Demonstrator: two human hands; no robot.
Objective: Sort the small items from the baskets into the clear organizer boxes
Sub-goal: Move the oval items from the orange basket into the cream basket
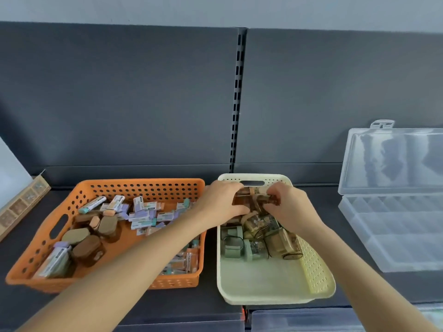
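Note:
A cream basket [314, 271] sits at centre right with several small clear boxes [259, 238] of brown and green items in its far half. Both hands reach into its far end. My left hand [220, 202] and my right hand [290, 207] are each closed on small brown clear boxes [251, 198], held together between them just above the pile. An orange basket [79, 195] to the left holds several small packets and brown oval cases. A clear organizer box [393, 236] lies open at the right, its lid [393, 159] standing up against the back panel.
A dark shelf surface [182, 305] carries everything, backed by a dark grey panel with a slotted upright [237, 99]. A cardboard display strip [19, 207] leans at the far left. More clear plastic shows at the bottom right edge [347, 319].

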